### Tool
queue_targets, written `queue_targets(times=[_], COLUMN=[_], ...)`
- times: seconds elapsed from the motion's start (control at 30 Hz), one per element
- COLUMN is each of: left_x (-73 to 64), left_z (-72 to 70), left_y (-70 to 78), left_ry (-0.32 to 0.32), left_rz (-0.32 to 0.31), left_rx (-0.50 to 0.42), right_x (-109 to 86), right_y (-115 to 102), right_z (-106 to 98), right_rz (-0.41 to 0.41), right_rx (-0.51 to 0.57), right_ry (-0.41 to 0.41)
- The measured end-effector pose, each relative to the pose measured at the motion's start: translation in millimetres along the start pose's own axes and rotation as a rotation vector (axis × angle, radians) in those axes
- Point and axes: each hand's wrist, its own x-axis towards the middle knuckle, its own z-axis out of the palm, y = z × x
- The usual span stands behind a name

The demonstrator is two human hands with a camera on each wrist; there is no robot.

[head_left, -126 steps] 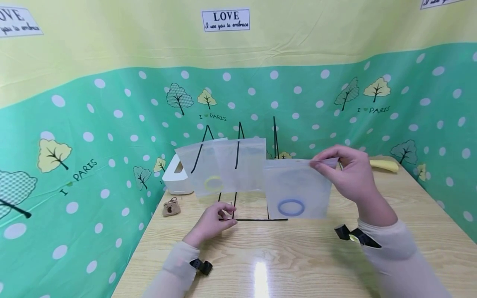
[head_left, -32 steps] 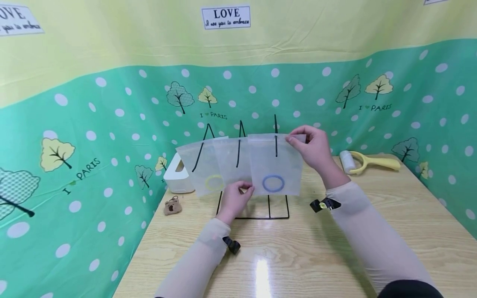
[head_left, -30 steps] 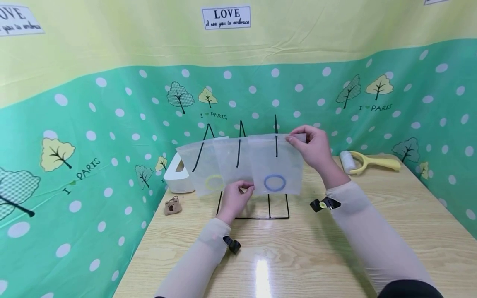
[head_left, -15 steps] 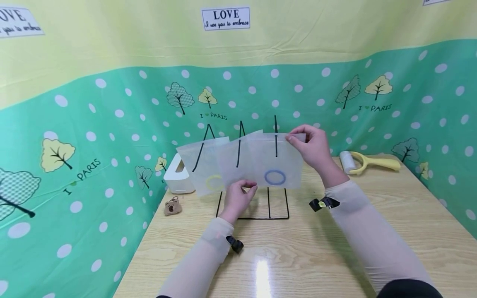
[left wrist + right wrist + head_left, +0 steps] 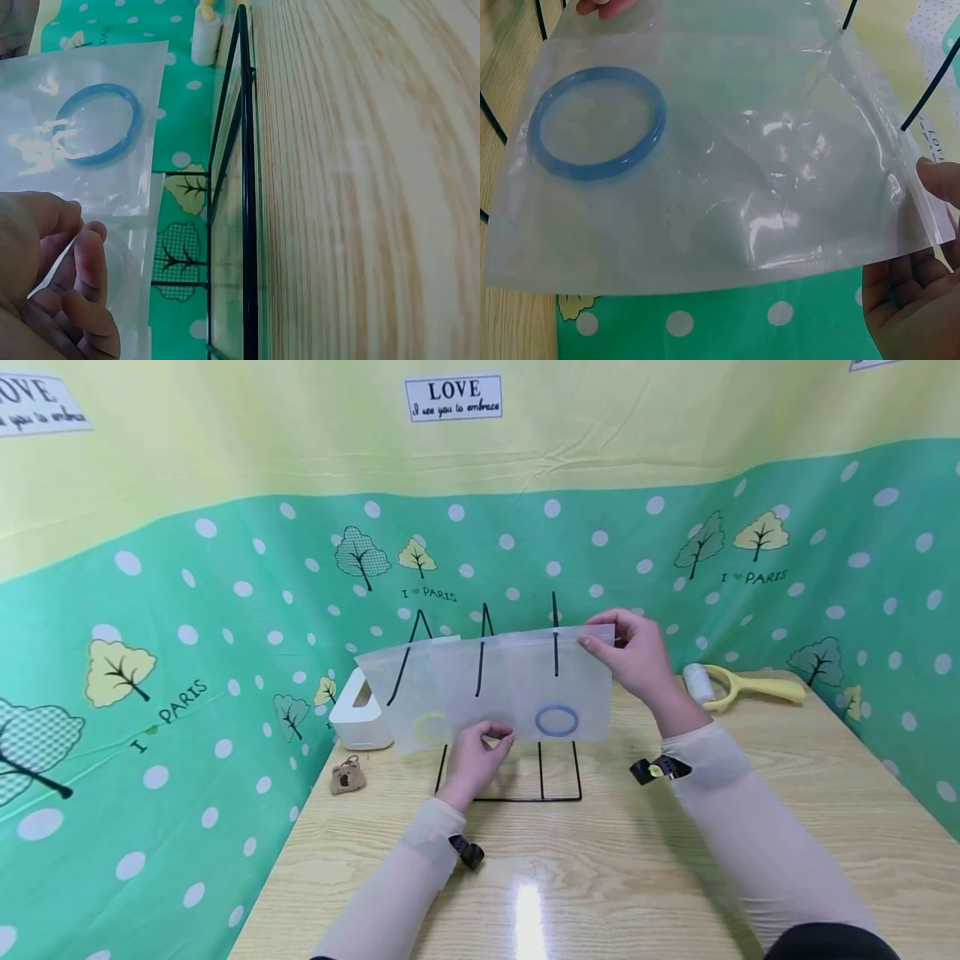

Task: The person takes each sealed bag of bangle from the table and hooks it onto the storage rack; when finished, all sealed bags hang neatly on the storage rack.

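In the head view my right hand [image 5: 637, 652] pinches the top right corner of a translucent zip-lock bag [image 5: 585, 677] with a blue ring [image 5: 557, 720] inside. The bag hangs at the right prong [image 5: 556, 656] of a black wire stand [image 5: 528, 799], the prong's end showing in front. My left hand [image 5: 476, 764] has curled fingers near that bag's lower left edge, before a middle bag [image 5: 468, 685]; whether they grip plastic is unclear. At left, another bag [image 5: 401, 681] holds a yellow ring [image 5: 431, 727]. The left wrist view shows thumb and fingertips [image 5: 91, 238] close together.
A white box [image 5: 360, 731] with an opening stands behind the left bag. A brown bear-shaped charm [image 5: 347, 777] lies on the wooden table [image 5: 585, 877]. At the back right lies a yellow-handled roller [image 5: 750, 685]. A patterned cloth [image 5: 225, 693] surrounds the table.
Over four seconds the right hand has moved left and up, bringing the blue-ring bag to the right prong. The left hand has risen to the bags. The middle bag's lifted corner has dropped back.
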Motion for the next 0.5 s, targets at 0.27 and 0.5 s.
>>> queue_targets(times=[0.27,0.5], left_x=[-4.4,-12.8], left_z=[-12.4,-27.7], left_y=[-8.8,-13.9], left_ry=[0.027,0.029], left_rz=[0.018,0.028], left_rx=[0.032,0.073], right_x=[0.9,-8.1], right_y=[11.2,14.6], right_z=[-10.2,-22.9], right_rz=[0.015,0.053], right_rx=[-0.037,-0.096], right_ry=[-0.011,-0.056])
